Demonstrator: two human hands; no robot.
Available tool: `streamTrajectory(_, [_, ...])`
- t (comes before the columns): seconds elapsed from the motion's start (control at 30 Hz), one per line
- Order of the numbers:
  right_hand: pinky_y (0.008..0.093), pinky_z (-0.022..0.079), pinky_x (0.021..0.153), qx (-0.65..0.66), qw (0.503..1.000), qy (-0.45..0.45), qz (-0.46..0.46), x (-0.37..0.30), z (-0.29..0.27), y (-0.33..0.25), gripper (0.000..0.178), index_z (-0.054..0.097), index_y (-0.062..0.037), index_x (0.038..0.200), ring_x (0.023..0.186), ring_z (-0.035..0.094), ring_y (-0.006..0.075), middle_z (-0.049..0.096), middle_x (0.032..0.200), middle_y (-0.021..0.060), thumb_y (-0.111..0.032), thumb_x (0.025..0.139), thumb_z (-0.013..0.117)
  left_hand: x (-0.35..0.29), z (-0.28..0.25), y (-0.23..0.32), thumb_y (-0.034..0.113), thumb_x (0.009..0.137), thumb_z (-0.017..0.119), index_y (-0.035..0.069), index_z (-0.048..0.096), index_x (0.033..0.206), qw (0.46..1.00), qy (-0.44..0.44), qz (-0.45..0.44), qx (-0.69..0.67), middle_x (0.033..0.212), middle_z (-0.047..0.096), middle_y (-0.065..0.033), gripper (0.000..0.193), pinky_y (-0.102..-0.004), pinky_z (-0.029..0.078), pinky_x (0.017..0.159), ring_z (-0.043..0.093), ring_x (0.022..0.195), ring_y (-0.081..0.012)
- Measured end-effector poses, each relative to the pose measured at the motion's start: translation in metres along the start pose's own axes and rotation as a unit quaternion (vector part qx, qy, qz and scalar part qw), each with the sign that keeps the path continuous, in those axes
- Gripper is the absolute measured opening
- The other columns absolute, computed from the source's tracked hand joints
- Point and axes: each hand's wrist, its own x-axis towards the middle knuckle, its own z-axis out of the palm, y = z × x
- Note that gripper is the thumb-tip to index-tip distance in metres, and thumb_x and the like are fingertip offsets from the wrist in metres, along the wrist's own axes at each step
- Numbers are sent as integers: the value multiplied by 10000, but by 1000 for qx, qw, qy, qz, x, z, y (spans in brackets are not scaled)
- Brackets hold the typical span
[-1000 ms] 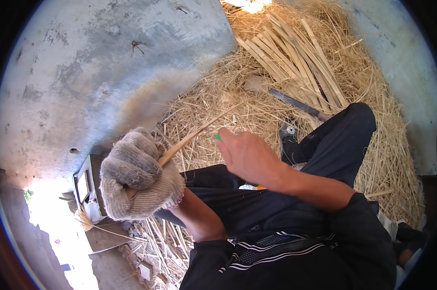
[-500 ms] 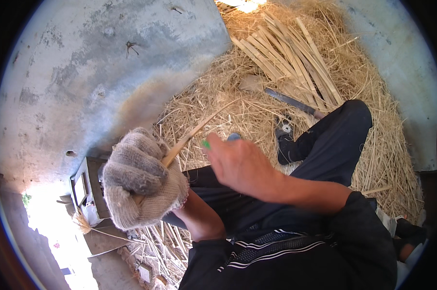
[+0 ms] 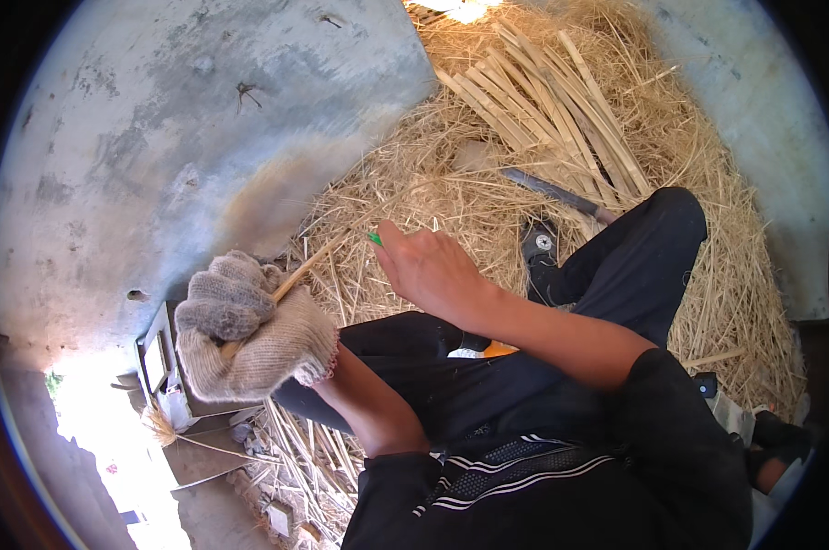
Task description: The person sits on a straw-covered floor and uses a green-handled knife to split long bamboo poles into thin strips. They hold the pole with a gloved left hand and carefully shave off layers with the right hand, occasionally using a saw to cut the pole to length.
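Note:
My left hand [image 3: 254, 335], in a thick grey-white knitted glove, is closed around a thin strip of split bamboo or wood [image 3: 313, 261]. The strip juts out of the fist, slanting away to the right over the shavings. To its right is my bare right hand [image 3: 433, 270], its fingers curled closed. A small green piece [image 3: 375, 238] of what it grips shows at the fingertips; the rest is hidden in the hand. The right hand appears close to the strip's far part, but whether they touch I cannot tell.
Pale shavings [image 3: 708, 302] cover the floor around my legs. Ahead lies a pile of split strips [image 3: 561, 115], with a long dark blade [image 3: 547, 186] near my shoe [image 3: 540, 247]. A grey wall [image 3: 203, 119] rises at the left, above a box-like object [image 3: 162, 357].
My right hand has moved away from my body and slightly left. My gloved left hand has shifted a little left with the strip, which now looks narrower.

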Motion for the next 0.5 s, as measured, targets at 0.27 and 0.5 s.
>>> streamTrajectory(0.27, [462,547,597,-139,983,-53,107,-20,20,107,154,557,57,954,668,671,382,642,686,209,-37,832,563,-4,8,-2,281,852,363,177,298,512,998,37,44,16,432,267,27,362,-239,203,334,233,337,-81])
streamTrajectory(0.5, [518,527,638,-56,978,-140,141,7,11,36,282,564,42,1016,748,651,457,637,756,287,-227,985,485,3,10,6,268,838,371,172,296,506,994,110,-12,-3,426,269,26,353,-238,187,335,217,335,-86])
